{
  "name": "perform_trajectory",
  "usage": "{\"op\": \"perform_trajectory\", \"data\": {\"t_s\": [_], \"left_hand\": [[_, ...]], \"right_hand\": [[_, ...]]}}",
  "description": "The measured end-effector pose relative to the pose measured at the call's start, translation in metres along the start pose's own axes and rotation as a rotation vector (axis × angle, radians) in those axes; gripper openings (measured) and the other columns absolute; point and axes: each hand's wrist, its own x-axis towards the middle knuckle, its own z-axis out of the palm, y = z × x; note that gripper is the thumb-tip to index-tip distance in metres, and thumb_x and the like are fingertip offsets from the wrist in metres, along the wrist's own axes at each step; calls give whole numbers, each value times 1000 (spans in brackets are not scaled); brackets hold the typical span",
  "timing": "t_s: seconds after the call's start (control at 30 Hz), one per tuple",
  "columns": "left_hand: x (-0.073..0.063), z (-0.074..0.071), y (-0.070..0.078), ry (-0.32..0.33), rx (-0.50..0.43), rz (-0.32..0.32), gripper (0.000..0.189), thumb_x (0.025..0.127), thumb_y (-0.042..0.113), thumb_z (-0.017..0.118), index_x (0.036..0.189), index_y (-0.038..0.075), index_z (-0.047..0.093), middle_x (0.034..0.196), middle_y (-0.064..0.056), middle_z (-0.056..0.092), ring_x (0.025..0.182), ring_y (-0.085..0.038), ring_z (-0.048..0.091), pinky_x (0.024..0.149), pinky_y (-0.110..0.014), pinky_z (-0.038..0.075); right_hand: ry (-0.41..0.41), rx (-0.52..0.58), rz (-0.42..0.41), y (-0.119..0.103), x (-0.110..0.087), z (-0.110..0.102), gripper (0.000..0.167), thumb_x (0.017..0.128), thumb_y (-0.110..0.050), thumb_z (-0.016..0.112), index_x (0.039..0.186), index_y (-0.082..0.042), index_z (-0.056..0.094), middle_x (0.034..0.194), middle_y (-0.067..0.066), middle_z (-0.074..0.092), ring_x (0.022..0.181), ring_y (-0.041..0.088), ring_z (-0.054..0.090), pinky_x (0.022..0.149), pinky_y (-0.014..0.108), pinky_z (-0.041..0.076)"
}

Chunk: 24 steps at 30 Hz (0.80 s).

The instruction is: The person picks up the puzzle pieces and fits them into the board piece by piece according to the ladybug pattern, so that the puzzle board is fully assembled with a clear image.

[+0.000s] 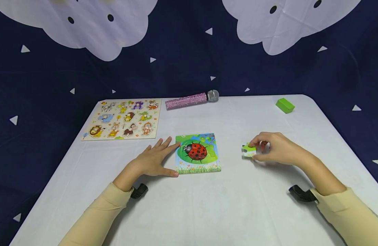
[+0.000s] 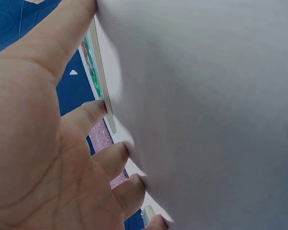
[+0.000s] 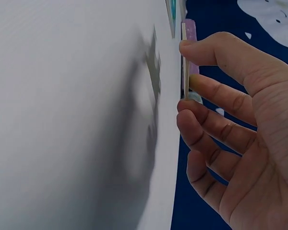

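In the head view a square ladybug puzzle (image 1: 197,153) lies flat in the middle of the table. My left hand (image 1: 153,160) is spread at its left side, with the index finger and thumb touching that edge. The left wrist view shows the same hand (image 2: 43,129) beside the puzzle's thin edge (image 2: 97,67). To the right of the puzzle, my right hand (image 1: 276,147) pinches a green and white puzzle piece (image 1: 249,149) between thumb and fingers. In the right wrist view the held piece (image 3: 185,62) is seen edge-on, above the tabletop and its shadow.
A wooden animal peg puzzle (image 1: 122,119) lies at the back left. Behind the ladybug puzzle is a pink glittery microphone (image 1: 192,100). A green block (image 1: 285,105) sits at the back right, on the white-covered table (image 1: 207,208). A dark blue patterned cloth (image 1: 189,44) hangs behind.
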Motion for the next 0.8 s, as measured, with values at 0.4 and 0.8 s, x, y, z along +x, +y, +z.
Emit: {"op": "perform_trajectory", "data": {"t_s": [0.4, 0.8], "left_hand": [[-1, 0, 1, 3, -4, 2, 113, 86, 66, 82, 174, 29, 21, 182, -14, 5, 168, -47, 5, 129, -76, 11], [0, 0, 0, 5, 8, 3, 113, 85, 67, 81, 174, 29, 21, 182, -14, 6, 167, -48, 7, 129, -78, 12]], "right_hand": [[-33, 0, -45, -19, 26, 13, 30, 81, -17, 92, 108, -21, 80, 98, -13, 74, 86, 10, 63, 76, 28, 54], [-107, 17, -90, -43, 51, 32, 27, 84, -24, 91, 108, -24, 81, 106, -14, 75, 92, 12, 64, 83, 34, 55]]}}
